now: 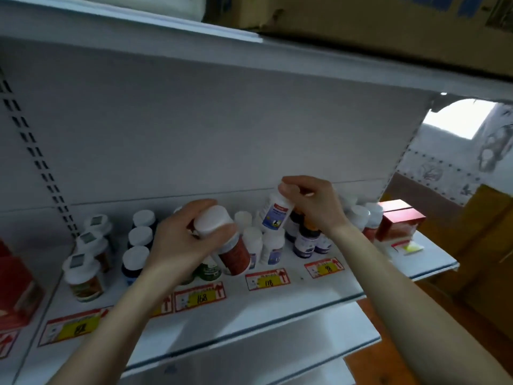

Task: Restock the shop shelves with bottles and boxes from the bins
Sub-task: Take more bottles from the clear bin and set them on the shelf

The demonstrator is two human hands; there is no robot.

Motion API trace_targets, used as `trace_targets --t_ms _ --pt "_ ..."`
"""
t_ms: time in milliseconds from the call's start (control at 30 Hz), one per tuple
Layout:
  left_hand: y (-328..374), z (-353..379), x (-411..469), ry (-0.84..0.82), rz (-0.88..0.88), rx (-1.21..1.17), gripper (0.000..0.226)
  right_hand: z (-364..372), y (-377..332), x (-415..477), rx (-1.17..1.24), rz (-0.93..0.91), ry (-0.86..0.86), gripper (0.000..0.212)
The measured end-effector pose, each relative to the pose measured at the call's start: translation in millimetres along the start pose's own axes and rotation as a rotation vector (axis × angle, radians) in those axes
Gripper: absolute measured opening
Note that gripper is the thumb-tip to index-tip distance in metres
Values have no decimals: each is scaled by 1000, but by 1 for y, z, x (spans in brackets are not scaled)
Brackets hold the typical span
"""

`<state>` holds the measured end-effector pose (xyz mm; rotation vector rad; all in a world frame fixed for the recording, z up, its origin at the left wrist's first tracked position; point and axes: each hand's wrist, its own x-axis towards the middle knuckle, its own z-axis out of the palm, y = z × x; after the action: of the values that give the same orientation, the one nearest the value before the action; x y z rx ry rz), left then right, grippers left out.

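Observation:
My left hand grips a red-labelled bottle with a white cap, tilted, just above the white shelf. My right hand holds a small white bottle with a blue label by its top, tilted above two white bottles standing in the shelf's middle. Left of my hands stand rows of white-capped bottles and dark blue bottles. Dark bottles stand under my right wrist.
Red boxes sit at the shelf's right end and another red box at the far left. Yellow and red price tags line the shelf front. Cardboard boxes rest on the shelf above. A lower shelf juts out beneath.

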<state>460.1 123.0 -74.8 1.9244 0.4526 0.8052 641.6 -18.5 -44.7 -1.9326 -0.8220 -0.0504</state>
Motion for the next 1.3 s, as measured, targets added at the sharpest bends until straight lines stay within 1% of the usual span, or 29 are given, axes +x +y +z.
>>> trace_targets --t_ms 167,300,467,567,667,733,800,833,933,1100,1233,1300 --pt "5 3 5 201 -66 82 39 26 10 58 -18 -198 -166 26" --pt "9 3 -4 338 -118 120 39 51 19 93 -23 -263 -330 26" --pt "10 4 -21 450 -153 123 36 88 34 113 -140 -286 -486 30" --pt "12 3 -26 482 -144 182 36 104 45 115 -206 -240 -576 33" --pt "9 2 -26 495 -152 223 43 114 57 112 -217 -192 -640 35" --pt "9 3 -26 489 -160 209 50 118 65 111 -218 -164 -653 35" --pt "11 4 -25 480 -173 171 52 121 72 110 -208 -136 -643 34" --pt "12 4 -24 475 -179 157 52 122 75 110 -205 -123 -637 34" --pt "13 6 -23 469 -183 144 39 123 83 110 -207 -88 -638 35" --pt "10 6 -20 453 -186 133 41 122 89 110 -156 -45 -638 37" --pt "10 8 -14 435 -191 97 39 119 84 106 -201 -74 -634 35" --pt "8 8 -10 429 -189 69 40 114 78 104 -195 -117 -558 34"
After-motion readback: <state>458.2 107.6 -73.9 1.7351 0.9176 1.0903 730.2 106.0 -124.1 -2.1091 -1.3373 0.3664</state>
